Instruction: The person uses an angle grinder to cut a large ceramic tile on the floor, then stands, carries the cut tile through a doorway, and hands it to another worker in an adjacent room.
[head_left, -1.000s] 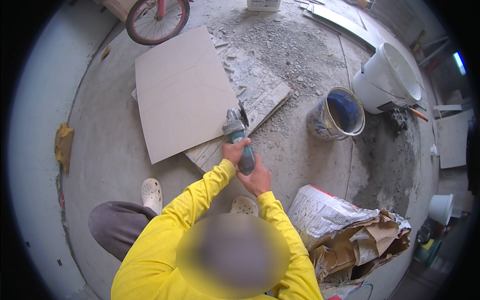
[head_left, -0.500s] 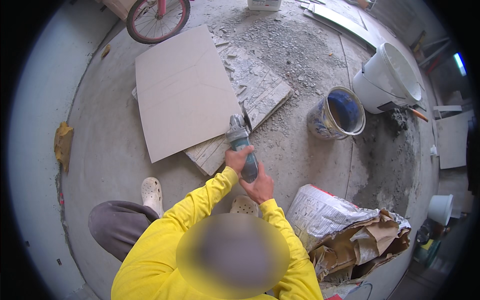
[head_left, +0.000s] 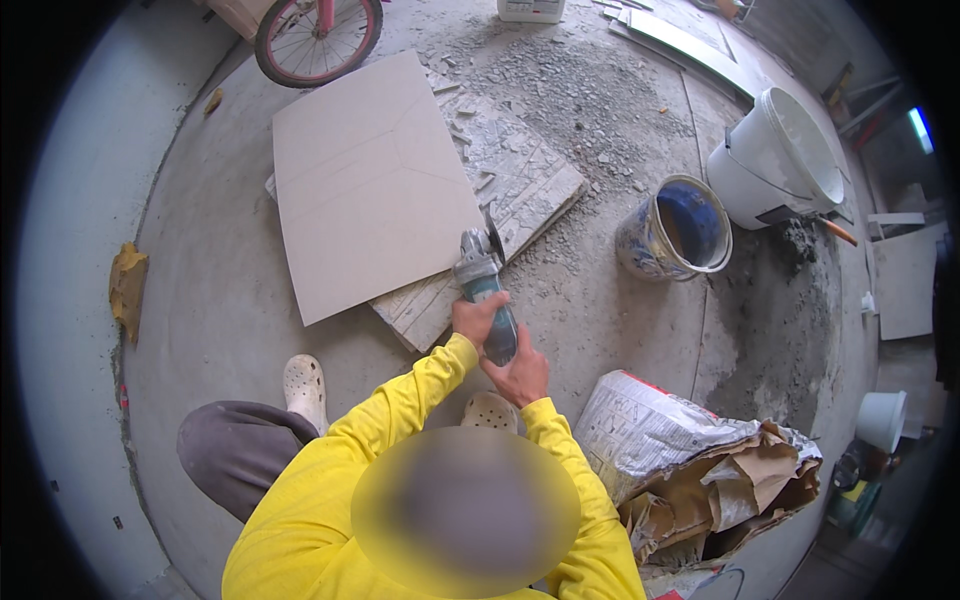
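Near the centre of the frame we have the teal angle grinder (head_left: 481, 288) in both hands: our left hand (head_left: 475, 319) is curled closed round its body, our right hand (head_left: 522, 374) wrapped about its rear end. The thin disc (head_left: 494, 236) stands at the lower right corner of the big beige tile (head_left: 375, 190), upper left — we cannot tell whether they touch. Under the tile lies a scuffed board (head_left: 535, 185); a blue-lined bucket (head_left: 640, 242) stands right of centre.
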